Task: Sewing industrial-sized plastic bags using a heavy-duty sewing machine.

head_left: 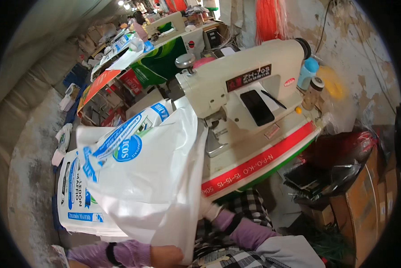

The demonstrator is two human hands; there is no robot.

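A large white woven sack (151, 187) with blue print at its top hangs in front of me, draped off the left end of a cream sewing machine (236, 85). My left hand (167, 255), in a purple sleeve, grips the sack's lower edge at the bottom of the view. My right hand (208, 209), pale and partly hidden behind the sack, holds its right edge just below the table's red and green front (258, 163). The sack's upper end lies by the machine's needle area (214, 123).
A black phone (257, 107) lies on the machine bed. A blue bottle (308, 73) and a jar (313, 91) stand at its right. A pile of printed sacks (75, 196) lies on the floor at left. Cardboard boxes (366, 196) stand at right, more sewing machines (169, 22) behind.
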